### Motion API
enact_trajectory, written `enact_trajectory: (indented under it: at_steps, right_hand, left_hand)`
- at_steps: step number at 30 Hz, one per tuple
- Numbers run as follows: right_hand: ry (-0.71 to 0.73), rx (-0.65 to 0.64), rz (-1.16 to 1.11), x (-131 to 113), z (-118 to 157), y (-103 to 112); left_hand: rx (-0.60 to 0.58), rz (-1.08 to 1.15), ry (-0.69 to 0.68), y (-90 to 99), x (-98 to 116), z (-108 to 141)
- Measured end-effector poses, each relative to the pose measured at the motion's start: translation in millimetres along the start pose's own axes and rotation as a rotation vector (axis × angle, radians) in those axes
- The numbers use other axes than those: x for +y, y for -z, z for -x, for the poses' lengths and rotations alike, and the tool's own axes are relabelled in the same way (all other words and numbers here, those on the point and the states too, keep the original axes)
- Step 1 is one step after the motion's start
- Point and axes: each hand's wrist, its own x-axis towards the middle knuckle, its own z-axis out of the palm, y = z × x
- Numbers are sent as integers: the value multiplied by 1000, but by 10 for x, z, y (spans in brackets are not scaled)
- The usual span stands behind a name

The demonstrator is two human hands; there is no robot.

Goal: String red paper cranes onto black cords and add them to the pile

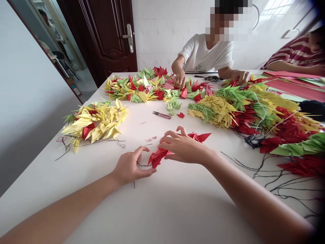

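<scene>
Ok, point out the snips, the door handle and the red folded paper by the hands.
Snips (pixel 162 115): head view, middle, near the blades.
Door handle (pixel 130 37): head view, backplate.
Red folded paper (pixel 157 156): head view, left portion.

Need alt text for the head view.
A person's right hand is over red folded paper on a white table, the left hand beside it near dark thread. Beyond lie paper bundles in yellow, green and red, and small snips; across, someone in white handles more.
</scene>
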Motion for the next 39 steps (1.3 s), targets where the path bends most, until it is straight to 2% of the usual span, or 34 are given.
enact_trajectory:
  at_steps: [4, 8, 16, 22, 25, 28, 31, 34, 36, 39]
  right_hand:
    - [33, -38, -6, -48, -24, -9]
    - [-28, -67, 63, -3, -1, -25]
    - [-198, 11, 198, 123, 92, -93]
    - [-109, 117, 82, 34, 95, 37]
    - [-128, 106, 10, -81, 19, 82]
    - [-143, 37, 41, -159, -56, 43]
    - [-196, 21, 47, -183, -95, -5]
    - [-233, 22, -18, -190, -103, -8]
    - [-240, 8, -44, -203, -104, 4]
    - [-244, -8, -33, -229, -108, 16]
  left_hand:
    - [-33, -162, -30, -24, -10, -7]
    - [-34, -132, -79, -35, -63, -7]
    - [-24, -84, -67, -33, -69, -14]
    - [28, -143, -138, -55, -74, -3]
    - [27, -141, -292, -67, -109, 9]
    - [-88, -151, -512, -57, -133, 26]
    - [-222, -205, -720, -31, -136, 46]
    - [-259, -249, -813, -18, -126, 64]
    - [-186, -235, -789, -21, -116, 69]
    - [-10, -133, -569, -32, -97, 61]
